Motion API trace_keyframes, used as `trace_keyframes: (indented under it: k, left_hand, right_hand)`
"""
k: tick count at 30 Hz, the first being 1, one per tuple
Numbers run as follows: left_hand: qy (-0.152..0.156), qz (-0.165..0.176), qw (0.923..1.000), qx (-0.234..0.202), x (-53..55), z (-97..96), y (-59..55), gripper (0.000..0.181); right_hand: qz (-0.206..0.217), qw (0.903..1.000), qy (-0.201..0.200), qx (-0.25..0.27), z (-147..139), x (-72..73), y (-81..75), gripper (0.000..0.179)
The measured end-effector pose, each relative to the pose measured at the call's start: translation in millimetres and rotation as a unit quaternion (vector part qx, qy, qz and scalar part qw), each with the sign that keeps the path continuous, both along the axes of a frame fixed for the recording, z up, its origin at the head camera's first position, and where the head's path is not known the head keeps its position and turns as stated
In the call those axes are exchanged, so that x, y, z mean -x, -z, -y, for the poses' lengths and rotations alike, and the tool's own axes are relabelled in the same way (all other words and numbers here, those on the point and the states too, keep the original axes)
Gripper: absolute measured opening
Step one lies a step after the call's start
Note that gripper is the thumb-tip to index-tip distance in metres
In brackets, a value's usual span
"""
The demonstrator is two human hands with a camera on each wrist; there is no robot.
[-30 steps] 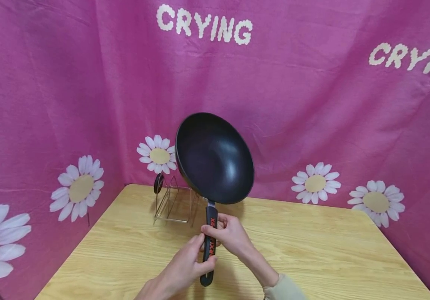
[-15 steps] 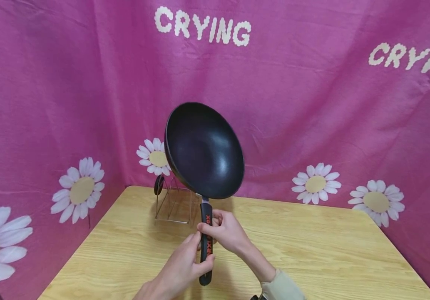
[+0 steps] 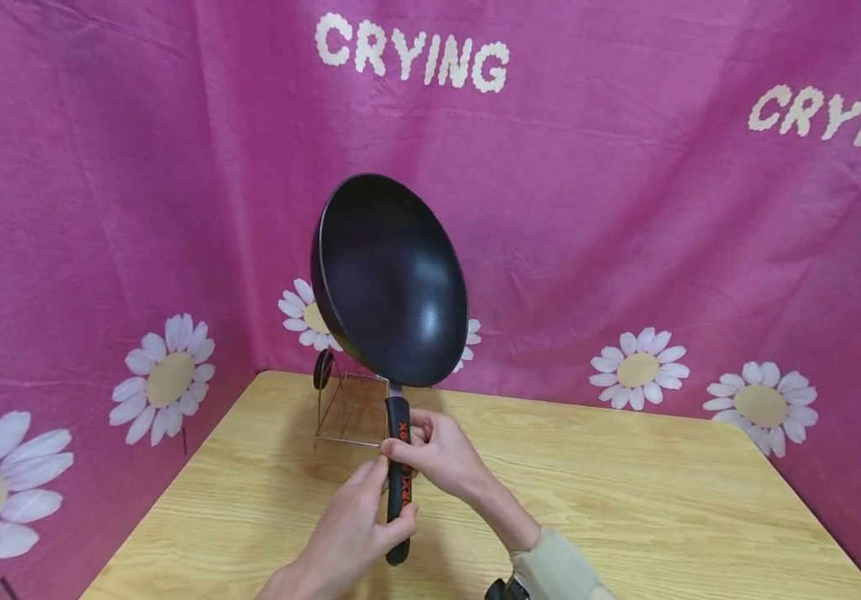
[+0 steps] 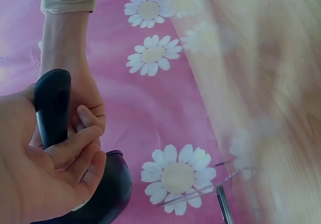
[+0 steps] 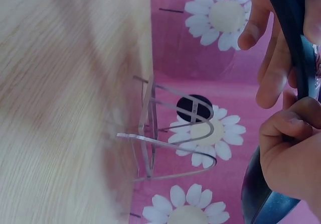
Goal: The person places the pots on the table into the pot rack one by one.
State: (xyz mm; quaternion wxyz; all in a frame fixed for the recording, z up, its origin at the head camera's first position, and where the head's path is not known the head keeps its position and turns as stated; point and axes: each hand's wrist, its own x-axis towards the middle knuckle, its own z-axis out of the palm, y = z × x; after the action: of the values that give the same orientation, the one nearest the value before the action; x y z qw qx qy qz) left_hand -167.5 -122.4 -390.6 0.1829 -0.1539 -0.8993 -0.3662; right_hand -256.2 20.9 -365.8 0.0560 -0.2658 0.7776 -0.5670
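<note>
Both hands hold up a deep black wok [image 3: 392, 283], its bowl tilted up with the dark inside facing the head camera. My right hand [image 3: 445, 458] grips the upper part of its black handle [image 3: 398, 483], thumb across the front. Lower down, my left hand [image 3: 347, 525] pinches the handle between thumb and fingers near its end. In the left wrist view the handle's end [image 4: 52, 106] sticks out above the curled left fingers. Behind the wok stands a wire rack [image 3: 347, 417] on the table, partly hidden by the bowl in the head view.
The rack's thin wire loops [image 5: 185, 171] show in the right wrist view, with a black disc [image 5: 194, 108] at its far end. A light wood table [image 3: 588, 500] meets pink cloth walls [image 3: 625, 208] printed with daisies. A watch-like dark device [image 3: 507, 590] sits by the right sleeve.
Both hands have carried the wok to the left and somewhat upward, and its bowl now covers more of the rack. The grip on the handle stays about the same.
</note>
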Motion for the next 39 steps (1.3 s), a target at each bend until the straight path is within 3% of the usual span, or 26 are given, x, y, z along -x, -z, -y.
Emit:
trace_keyframes:
  k: [9,18,24,35,39]
  left_hand:
    - [-0.035,-0.055,0.997,0.041,-8.5,14.6,-1.1,0.04]
    - [-0.074,-0.12,0.9864,0.084,-13.3,28.1,-8.0,0.041]
    - [-0.09,-0.117,0.9837,0.103,-14.1,37.3,-9.7,0.049]
    - [-0.095,-0.095,0.9841,0.116,-11.7,47.0,-6.7,0.04]
    - [-0.103,-0.108,0.9803,0.129,-10.0,49.4,-2.8,0.043]
  right_hand:
    - [0.005,0.9998,-0.019,0.003,20,-5.8,-2.3,0.019]
    - [0.011,0.9993,-0.033,0.011,37,-5.3,-5.2,0.025]
    - [0.022,0.998,-0.052,0.028,47,-2.8,-2.4,0.02]
    - [0.042,0.9945,-0.079,0.055,59,4.1,13.0,0.018]
    - [0.049,0.9924,-0.092,0.066,62,6.3,18.7,0.02]
